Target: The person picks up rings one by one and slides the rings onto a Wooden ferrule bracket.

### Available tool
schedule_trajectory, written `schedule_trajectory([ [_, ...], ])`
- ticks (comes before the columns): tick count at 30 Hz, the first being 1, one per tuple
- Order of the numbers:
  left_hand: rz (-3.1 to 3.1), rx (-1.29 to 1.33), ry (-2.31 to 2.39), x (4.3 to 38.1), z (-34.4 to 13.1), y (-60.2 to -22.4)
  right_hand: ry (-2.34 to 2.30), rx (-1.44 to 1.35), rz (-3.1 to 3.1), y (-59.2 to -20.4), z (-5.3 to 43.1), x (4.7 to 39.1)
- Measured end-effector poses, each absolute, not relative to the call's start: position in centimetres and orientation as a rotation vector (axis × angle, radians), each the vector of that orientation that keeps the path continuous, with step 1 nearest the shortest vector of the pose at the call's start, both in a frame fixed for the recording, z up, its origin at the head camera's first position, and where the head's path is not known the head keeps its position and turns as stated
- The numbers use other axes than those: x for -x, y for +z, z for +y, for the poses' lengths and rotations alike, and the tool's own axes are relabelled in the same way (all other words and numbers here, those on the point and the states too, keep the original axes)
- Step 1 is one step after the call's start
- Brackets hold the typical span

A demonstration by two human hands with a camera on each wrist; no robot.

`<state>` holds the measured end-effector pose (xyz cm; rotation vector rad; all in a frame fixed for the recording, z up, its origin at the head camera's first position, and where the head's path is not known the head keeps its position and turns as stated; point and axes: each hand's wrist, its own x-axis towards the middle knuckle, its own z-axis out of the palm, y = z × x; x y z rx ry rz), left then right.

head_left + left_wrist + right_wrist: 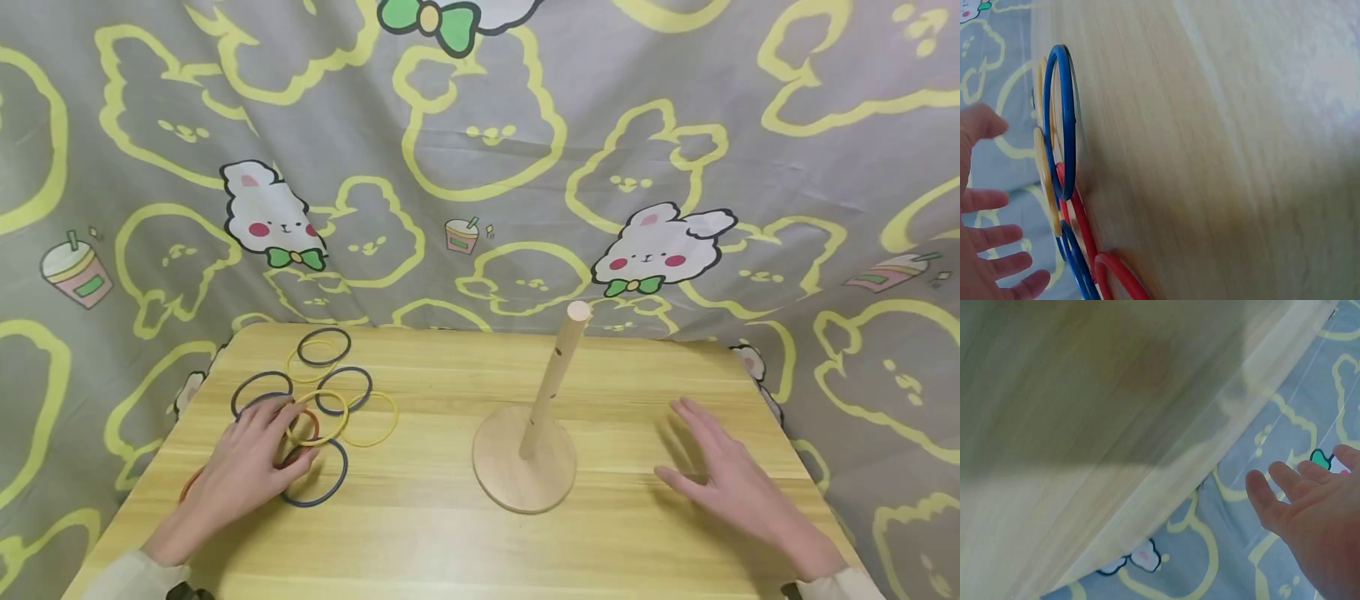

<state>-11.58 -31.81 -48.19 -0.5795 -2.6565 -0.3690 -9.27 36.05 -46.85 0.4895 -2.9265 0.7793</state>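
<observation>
My left hand (pixel 251 454) hovers over a loose cluster of rings at the left of the table, its fingers loosely spread and holding nothing. Under and beside it lie a red ring (pixel 316 426), a dark blue ring (pixel 346 468) and a yellow ring (pixel 347 411), partly overlapping. The left wrist view shows the hand's separated fingers (pixel 997 237) beside a blue ring (pixel 1071 131) and a red ring (pixel 1087 234). Off to the right, my right hand (pixel 738 483) is held over the table, fingers extended and grasping nothing. Between the hands stands a wooden post (pixel 551 383) on a round base (pixel 498 471).
More blue and yellow rings lie toward the back left of the wooden table (pixel 420 533), including a dark ring (pixel 349 343) at the rear. A grey curtain (pixel 360 133) with yellow outlines and rabbit prints hangs behind the table and along both sides.
</observation>
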Motion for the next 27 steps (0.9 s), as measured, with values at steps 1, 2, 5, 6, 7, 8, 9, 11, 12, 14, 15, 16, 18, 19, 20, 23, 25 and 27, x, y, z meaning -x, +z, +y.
schedule_trajectory([
  [1,-2.644,0.588,-0.381,11.6,-31.8,-48.3,0.784,-0.485,-2.941,-46.9,35.9,9.2],
  [2,-2.631,0.594,-0.396,11.7,-31.8,-48.4,0.785,-0.480,-2.954,-47.0,35.7,9.1],
  [5,-2.606,0.590,-0.429,11.9,-31.8,-48.6,0.797,-0.488,-2.979,-47.3,35.0,9.0],
  [6,-2.600,0.584,-0.439,11.9,-31.8,-48.7,0.804,-0.502,-2.982,-47.4,34.7,9.0],
  [7,-2.596,0.578,-0.436,11.9,-31.9,-48.8,0.811,-0.514,-2.987,-47.4,34.3,9.0],
  [8,-2.590,0.574,-0.435,12.0,-31.9,-48.9,0.813,-0.525,-2.992,-47.5,34.0,9.1],
  [9,-2.588,0.571,-0.427,12.0,-32.0,-49.1,0.816,-0.535,-2.994,-47.6,33.6,9.1],
  [11,-2.586,0.570,-0.415,12.1,-32.1,-49.3,0.834,-0.551,-3.004,-47.7,32.9,9.1],
  [12,-2.589,0.569,-0.413,12.2,-32.1,-49.4,0.851,-0.558,-3.013,-47.7,32.5,9.1],
  [14,-2.596,0.564,-0.409,12.3,-32.1,-49.4,0.894,-0.564,-3.038,-47.8,31.9,9.1],
  [15,-2.601,0.561,-0.407,12.3,-32.1,-49.4,0.918,-0.572,-3.048,-47.9,31.6,9.2],
  [16,-2.605,0.556,-0.408,12.3,-32.1,-49.4,0.937,-0.582,-3.057,-47.9,31.3,9.2],
  [18,-2.616,0.543,-0.410,12.3,-32.0,-49.3,0.959,-0.604,-3.073,-48.1,30.8,9.3],
  [19,-2.620,0.536,-0.411,12.3,-32.0,-49.3,0.956,-0.617,-3.076,-48.2,30.6,9.4],
  [20,-2.626,0.532,-0.411,12.2,-32.0,-49.3,0.948,-0.628,-3.072,-48.2,30.4,9.4],
  [23,-2.646,0.524,-0.416,12.1,-31.9,-49.4,0.916,-0.651,-3.060,-48.5,29.8,9.7],
  [25,-2.658,0.521,-0.423,12.0,-31.8,-49.5,0.918,-0.664,-3.052,-48.7,29.5,9.9],
  [27,-2.674,0.513,-0.437,12.0,-31.7,-49.5,0.930,-0.674,-3.048,-49.0,29.1,10.0],
])
